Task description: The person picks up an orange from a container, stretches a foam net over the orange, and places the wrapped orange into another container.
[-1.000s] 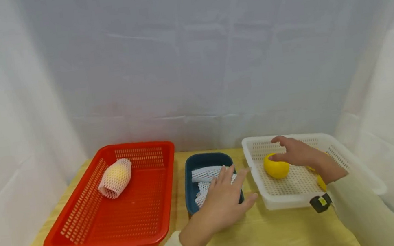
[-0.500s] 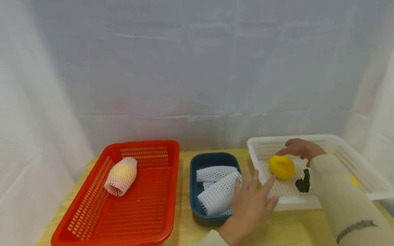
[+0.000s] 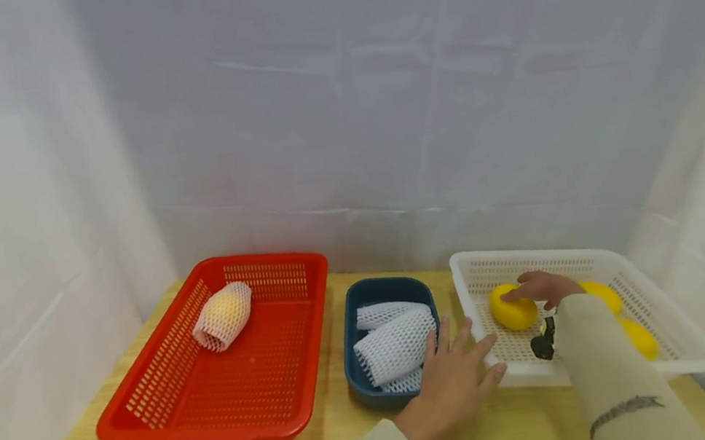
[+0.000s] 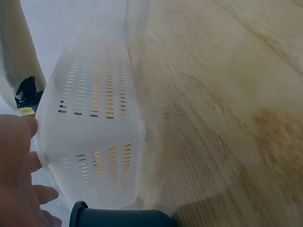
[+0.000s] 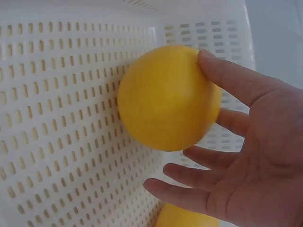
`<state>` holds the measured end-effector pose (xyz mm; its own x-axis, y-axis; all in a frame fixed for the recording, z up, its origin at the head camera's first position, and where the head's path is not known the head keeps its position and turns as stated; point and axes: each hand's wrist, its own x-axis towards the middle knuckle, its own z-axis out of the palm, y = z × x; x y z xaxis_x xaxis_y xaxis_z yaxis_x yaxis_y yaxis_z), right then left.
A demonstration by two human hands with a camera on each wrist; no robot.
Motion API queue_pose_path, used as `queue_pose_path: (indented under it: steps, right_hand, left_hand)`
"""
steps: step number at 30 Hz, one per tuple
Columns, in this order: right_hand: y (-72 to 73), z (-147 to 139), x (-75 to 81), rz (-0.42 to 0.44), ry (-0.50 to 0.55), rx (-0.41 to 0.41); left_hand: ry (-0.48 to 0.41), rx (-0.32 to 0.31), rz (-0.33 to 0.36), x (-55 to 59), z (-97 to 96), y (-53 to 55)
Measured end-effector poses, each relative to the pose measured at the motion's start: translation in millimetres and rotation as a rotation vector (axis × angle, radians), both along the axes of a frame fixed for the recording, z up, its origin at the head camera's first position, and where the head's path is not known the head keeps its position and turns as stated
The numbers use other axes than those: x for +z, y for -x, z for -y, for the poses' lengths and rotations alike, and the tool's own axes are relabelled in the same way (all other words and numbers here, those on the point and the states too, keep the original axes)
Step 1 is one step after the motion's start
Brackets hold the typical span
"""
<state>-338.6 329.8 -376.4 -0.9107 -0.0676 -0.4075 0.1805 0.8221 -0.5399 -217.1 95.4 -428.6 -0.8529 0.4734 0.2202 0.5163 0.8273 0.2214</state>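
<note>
In the white basket (image 3: 601, 255), my right hand (image 3: 549, 287) touches a smooth, round yellow fruit (image 3: 513, 307). The right wrist view shows the thumb (image 5: 227, 71) on the fruit's edge and the other fingers fairly straight beside it. Fingers spread, my left hand (image 3: 452, 376) hovers between the dark blue tub (image 3: 363, 387) and the white basket's near left corner, holding nothing. White foam net sleeves (image 3: 401, 346) lie in the tub. One more yellow fruit, wrapped in a foam net (image 3: 225, 315), rests in the red basket (image 3: 245, 365).
Two other yellow fruits (image 3: 639, 339) sit at the right of the white basket, partly behind my right sleeve (image 3: 614, 364). All three containers stand on a wooden table (image 3: 510, 428). White sheets (image 3: 286, 111) enclose it at the back and sides.
My left hand has moved right, from over the tub to beside the white basket. My right arm has swung in from the right, its thumb now on the fruit. The view has shifted slightly.
</note>
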Motion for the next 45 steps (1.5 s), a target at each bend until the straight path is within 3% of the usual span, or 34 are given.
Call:
queue_pose_path:
  steps: [10,17,24,35,42,45]
  right_hand:
    - [7.3,5.4,-19.5,0.062,0.256,-0.087]
    - [9.2,2.7,-22.5,0.053,0.241,-0.073]
    - [4.7,-3.3,-12.4,0.033,0.173,-0.026]
    - [-9.1,17.7,31.2,-0.136,0.086,0.112]
    - [-30.0,26.5,33.8,-0.263,0.159,0.204]
    - [-42.4,30.4,33.5,-0.309,0.192,0.201]
  left_hand:
    - [-0.021,-0.003,-0.003,-0.5,0.9,-1.6]
    - [-0.034,-0.007,0.003,-1.0,-0.2,-1.1]
    - [-0.011,0.007,-0.022,-0.2,-4.4,-1.0]
    - [-0.043,0.026,-0.020,1.2,2.4,1.6]
    - [-0.026,0.007,0.056,3.7,4.1,2.5]
    - [-0.081,-0.008,0.099,5.4,6.5,3.1]
